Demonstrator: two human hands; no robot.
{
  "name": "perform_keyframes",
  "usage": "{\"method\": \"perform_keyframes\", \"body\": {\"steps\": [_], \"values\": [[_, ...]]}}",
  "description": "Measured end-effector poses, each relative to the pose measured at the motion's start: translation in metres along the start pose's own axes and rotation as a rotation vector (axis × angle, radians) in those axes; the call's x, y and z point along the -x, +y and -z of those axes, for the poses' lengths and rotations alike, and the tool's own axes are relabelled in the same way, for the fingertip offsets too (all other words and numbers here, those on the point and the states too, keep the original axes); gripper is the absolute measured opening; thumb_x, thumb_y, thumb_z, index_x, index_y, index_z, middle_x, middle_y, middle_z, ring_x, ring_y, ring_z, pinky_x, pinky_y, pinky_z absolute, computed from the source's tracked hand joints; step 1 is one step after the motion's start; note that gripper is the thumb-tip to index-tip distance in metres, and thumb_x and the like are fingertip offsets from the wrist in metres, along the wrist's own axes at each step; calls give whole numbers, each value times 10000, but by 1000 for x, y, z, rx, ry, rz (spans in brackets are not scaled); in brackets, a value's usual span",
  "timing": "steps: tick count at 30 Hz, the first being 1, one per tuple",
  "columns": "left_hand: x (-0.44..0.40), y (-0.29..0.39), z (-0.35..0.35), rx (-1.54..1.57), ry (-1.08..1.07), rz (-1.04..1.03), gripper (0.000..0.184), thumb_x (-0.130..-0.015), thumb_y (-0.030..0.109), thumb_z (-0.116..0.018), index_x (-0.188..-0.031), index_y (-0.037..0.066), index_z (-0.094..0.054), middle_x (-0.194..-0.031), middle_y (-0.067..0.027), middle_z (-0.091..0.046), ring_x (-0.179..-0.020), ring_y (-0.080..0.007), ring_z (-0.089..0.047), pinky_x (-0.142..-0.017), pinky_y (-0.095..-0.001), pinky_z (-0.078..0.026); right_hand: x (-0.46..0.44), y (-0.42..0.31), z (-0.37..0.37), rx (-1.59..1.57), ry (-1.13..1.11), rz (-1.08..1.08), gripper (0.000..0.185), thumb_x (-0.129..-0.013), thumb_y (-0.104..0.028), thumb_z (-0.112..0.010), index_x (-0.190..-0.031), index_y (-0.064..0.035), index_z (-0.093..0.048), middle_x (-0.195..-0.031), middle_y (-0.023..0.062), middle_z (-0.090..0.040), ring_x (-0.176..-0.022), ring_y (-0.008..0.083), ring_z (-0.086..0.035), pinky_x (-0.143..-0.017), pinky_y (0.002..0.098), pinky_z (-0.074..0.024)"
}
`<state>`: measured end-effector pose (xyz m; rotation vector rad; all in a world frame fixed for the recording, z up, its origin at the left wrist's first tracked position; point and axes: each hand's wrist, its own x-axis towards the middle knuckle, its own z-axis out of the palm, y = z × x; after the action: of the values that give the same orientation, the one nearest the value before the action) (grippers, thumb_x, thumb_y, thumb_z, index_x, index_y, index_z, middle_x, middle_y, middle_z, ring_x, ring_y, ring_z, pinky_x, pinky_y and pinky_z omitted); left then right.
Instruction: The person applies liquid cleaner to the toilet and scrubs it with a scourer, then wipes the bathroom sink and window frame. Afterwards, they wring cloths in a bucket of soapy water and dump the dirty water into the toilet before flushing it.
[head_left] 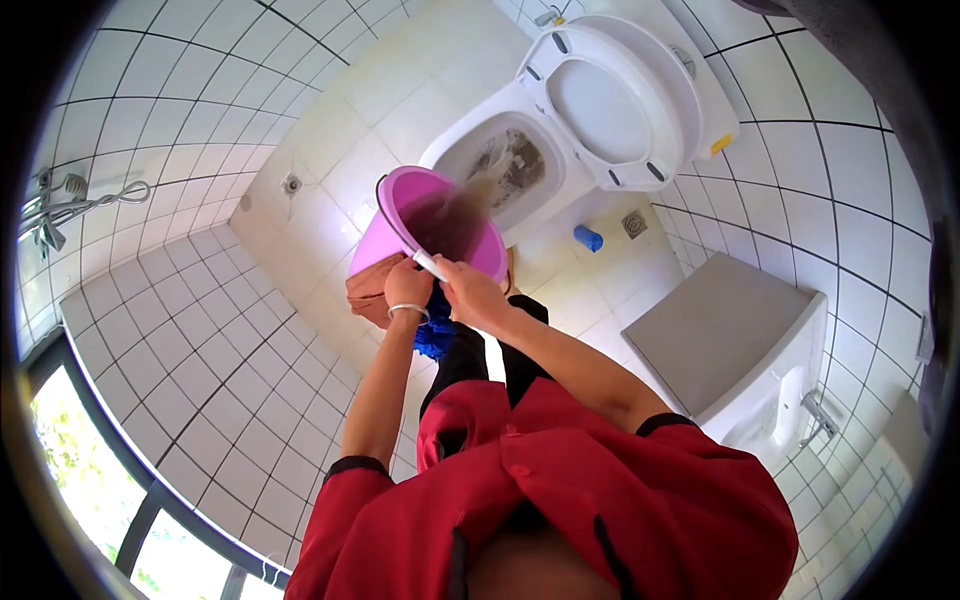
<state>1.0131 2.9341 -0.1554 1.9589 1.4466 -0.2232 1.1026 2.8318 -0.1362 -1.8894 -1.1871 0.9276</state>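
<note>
A pink bucket (372, 243) is tilted toward the toilet bowl (450, 150), and brownish water streams from its mouth into the bowl. My right hand (474, 296) is closed at the white grip (430, 265) of the bucket's handle. At the near side of the bucket, my left hand (408, 287) is closed against it; its fingertips are partly hidden. A brown cloth (370, 290) hangs by the bucket beside my left hand. Below that hand shows something blue and shaggy (434, 335). Dark, murky matter lies in the bowl.
The toilet lid and seat (605, 110) are raised. A small blue object (588, 238) lies on the floor near a floor drain (634, 224). To the right stands a grey-topped white cabinet (720, 330). A shower hose (100, 203) hangs on the left wall.
</note>
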Motion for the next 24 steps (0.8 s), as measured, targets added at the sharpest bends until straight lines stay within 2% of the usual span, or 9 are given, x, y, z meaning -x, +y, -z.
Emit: {"method": "perform_keyframes", "body": {"steps": [6,9,13,15,16,18,19,22,24], "values": [[-20,46,0,-129,-89,43,389,-711,461,-536,-825,107,-650,-759,-176,-609,-743,-333,-588,-649,-408,-456,-8,23,5,112,38,-66,395,-766,-59,-499,-1146,-26,-397,-818,140,-489,-743,325,-504,-616,406,-423],[-32,48,-2,-174,-76,-40,349,-723,423,-522,-833,117,-650,-774,-178,-607,-754,-336,-585,-658,-410,-458,-11,40,-25,181,340,-133,464,-747,-31,-488,-1189,3,-352,-871,155,-457,-794,320,-479,-672,398,-407],[-45,21,7,-156,-74,-24,350,-690,423,-564,-796,102,-654,-738,-169,-608,-721,-325,-593,-646,-403,-459,-20,-9,-2,114,224,98,585,-693,13,-466,-1237,77,-259,-867,174,-443,-801,323,-452,-722,387,-375],[-63,-50,-2,-76,-40,-250,320,-647,362,-635,-736,55,-612,-590,-135,-558,-587,-311,-563,-607,-394,-455,-19,-16,-13,112,115,233,505,-705,-21,-437,-1180,107,-324,-922,186,-473,-812,316,-470,-711,380,-388],[-53,-44,19,-67,102,-365,268,-628,291,-655,-721,48,-593,-549,-105,-514,-539,-284,-529,-573,-373,-443,-19,-22,-18,34,135,334,503,-674,14,-461,-1162,90,-360,-949,186,-479,-832,315,-475,-720,381,-387],[-42,-69,39,55,121,-304,231,-628,240,-654,-665,25,-577,-510,-83,-503,-473,-223,-503,-499,-336,-417,-11,-17,-44,-273,-10,259,459,-661,52,-467,-1118,21,-439,-967,173,-509,-886,310,-490,-771,384,-388],[-43,-101,39,168,-1,-127,256,-646,259,-633,-626,10,-578,-513,-92,-536,-455,-189,-511,-459,-319,-402,-9,-11,-59,-400,-86,203,436,-664,56,-465,-1096,-1,-468,-983,168,-518,-915,308,-493,-796,380,-387],[-25,-110,57,573,-108,-3,175,-666,133,-633,-730,-29,-614,-595,-17,-567,-549,-79,-482,-494,-239,-389,-17,11,-73,-297,-23,165,407,-676,52,-470,-1073,-33,-502,-1029,146,-529,-978,304,-490,-848,364,-380],[-16,-108,77,593,-130,3,178,-670,127,-628,-748,-32,-616,-607,-21,-574,-551,-79,-483,-496,-238,-391,-40,29,-92,-139,-81,-48,410,-684,20,-470,-1089,-37,-493,-1097,139,-497,-1020,309,-463,-864,370,-370]]}}
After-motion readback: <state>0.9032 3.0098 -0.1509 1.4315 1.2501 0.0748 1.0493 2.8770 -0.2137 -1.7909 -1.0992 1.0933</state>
